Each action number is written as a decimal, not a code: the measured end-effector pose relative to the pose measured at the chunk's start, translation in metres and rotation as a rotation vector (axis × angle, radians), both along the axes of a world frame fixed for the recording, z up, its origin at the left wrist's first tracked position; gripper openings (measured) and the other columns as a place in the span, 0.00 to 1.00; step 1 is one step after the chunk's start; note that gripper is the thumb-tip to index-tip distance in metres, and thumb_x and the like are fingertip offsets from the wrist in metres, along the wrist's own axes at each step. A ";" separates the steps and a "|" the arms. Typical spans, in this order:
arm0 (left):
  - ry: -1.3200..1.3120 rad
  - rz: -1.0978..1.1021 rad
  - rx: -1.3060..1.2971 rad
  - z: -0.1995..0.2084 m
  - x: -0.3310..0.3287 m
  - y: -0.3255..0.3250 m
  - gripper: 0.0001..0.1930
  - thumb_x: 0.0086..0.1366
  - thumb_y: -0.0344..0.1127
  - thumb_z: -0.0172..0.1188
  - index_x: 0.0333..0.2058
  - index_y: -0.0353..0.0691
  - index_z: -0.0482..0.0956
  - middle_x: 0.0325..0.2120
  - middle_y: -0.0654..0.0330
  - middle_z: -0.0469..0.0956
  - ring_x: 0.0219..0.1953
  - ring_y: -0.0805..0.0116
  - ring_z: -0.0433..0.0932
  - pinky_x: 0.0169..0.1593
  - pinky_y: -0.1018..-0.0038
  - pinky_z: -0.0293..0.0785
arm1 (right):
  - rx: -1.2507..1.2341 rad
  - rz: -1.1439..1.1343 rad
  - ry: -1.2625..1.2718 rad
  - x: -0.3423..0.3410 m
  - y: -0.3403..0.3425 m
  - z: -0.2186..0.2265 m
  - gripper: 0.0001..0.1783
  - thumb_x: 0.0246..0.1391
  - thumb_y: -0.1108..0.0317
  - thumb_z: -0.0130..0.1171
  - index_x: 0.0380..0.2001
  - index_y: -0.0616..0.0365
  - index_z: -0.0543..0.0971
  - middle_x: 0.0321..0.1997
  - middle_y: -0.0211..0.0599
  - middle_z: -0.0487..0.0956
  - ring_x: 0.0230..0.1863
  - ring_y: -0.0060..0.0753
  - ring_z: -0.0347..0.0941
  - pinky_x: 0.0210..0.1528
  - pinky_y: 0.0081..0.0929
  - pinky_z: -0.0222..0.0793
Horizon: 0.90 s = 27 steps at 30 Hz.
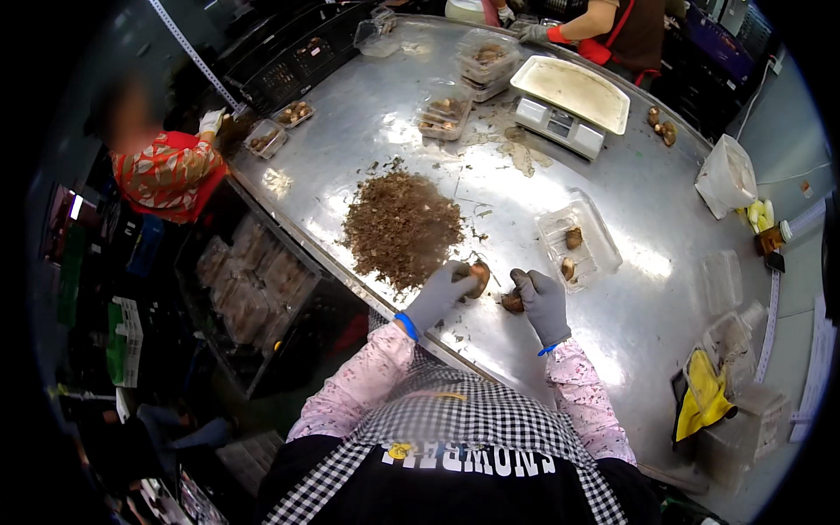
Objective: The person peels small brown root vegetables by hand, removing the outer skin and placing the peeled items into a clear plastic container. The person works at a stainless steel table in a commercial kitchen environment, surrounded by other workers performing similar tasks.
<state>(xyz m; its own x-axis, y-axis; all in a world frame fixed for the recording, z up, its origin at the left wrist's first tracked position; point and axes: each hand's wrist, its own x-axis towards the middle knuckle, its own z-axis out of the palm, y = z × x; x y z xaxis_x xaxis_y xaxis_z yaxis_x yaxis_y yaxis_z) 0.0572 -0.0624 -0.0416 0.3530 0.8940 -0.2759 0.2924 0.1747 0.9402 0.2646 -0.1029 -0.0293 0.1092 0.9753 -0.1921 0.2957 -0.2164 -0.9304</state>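
Grasps a rounded reddish-brown produce piece [478, 278] in the grey-gloved left grip [438, 296] and a darker, lumpy brown piece [512, 304] in the grey-gloved right grip [542, 306], over a shiny grey metal table [630, 350]. Has a crumbly brown heap [401, 227] at ten o'clock from both, a clear plastic tray [599, 238] with two brown lumps [573, 237] at two o'clock, and a white scale [570, 98] farther out at one.

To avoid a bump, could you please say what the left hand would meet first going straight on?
Beyond its brown piece, the left hand would probably meet the nearest clear box first, though height is unclear.
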 end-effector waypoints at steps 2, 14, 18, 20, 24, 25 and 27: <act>-0.402 0.098 -0.252 0.005 -0.009 0.003 0.18 0.65 0.38 0.59 0.47 0.31 0.70 0.35 0.58 0.73 0.39 0.68 0.75 0.43 0.74 0.75 | 0.196 0.028 -0.077 -0.009 0.005 -0.007 0.17 0.55 0.57 0.60 0.35 0.62 0.79 0.22 0.42 0.77 0.25 0.31 0.74 0.30 0.26 0.68; -0.363 -0.171 0.147 0.062 -0.025 -0.012 0.20 0.70 0.47 0.51 0.51 0.39 0.69 0.32 0.64 0.73 0.27 0.79 0.72 0.28 0.82 0.69 | 0.782 0.554 -0.244 -0.044 0.036 0.055 0.16 0.54 0.60 0.58 0.41 0.60 0.78 0.28 0.43 0.73 0.29 0.44 0.72 0.31 0.37 0.68; -0.391 0.073 -0.266 0.066 -0.025 -0.007 0.17 0.70 0.46 0.47 0.45 0.39 0.73 0.24 0.64 0.73 0.24 0.73 0.73 0.28 0.79 0.70 | 0.816 0.318 -0.381 -0.066 0.030 0.033 0.10 0.53 0.61 0.56 0.35 0.54 0.76 0.26 0.41 0.73 0.28 0.46 0.73 0.30 0.38 0.70; -0.162 0.268 0.112 0.053 -0.011 -0.007 0.15 0.70 0.44 0.48 0.43 0.40 0.75 0.18 0.59 0.74 0.21 0.63 0.76 0.26 0.73 0.73 | 0.659 0.184 -0.214 -0.077 0.033 0.020 0.08 0.57 0.62 0.53 0.35 0.55 0.74 0.24 0.42 0.74 0.26 0.48 0.73 0.28 0.35 0.69; 0.356 0.163 0.880 0.079 -0.005 -0.006 0.14 0.65 0.35 0.50 0.47 0.38 0.74 0.19 0.52 0.76 0.21 0.50 0.77 0.26 0.65 0.74 | 0.443 0.259 0.306 -0.082 0.041 0.007 0.11 0.63 0.62 0.47 0.40 0.58 0.73 0.24 0.43 0.74 0.26 0.40 0.74 0.26 0.32 0.66; 0.406 0.041 0.970 0.090 -0.011 -0.004 0.16 0.64 0.34 0.51 0.49 0.37 0.73 0.21 0.52 0.76 0.22 0.51 0.78 0.27 0.65 0.74 | 0.440 0.478 0.572 -0.077 0.041 0.009 0.11 0.63 0.63 0.46 0.40 0.60 0.72 0.24 0.42 0.74 0.26 0.38 0.74 0.26 0.32 0.66; 0.498 -0.174 1.052 0.096 -0.018 0.001 0.20 0.62 0.34 0.55 0.52 0.36 0.71 0.22 0.54 0.78 0.22 0.54 0.78 0.27 0.66 0.76 | 0.123 0.496 0.557 -0.066 0.047 0.008 0.12 0.64 0.63 0.45 0.39 0.61 0.73 0.26 0.40 0.75 0.28 0.34 0.74 0.28 0.31 0.67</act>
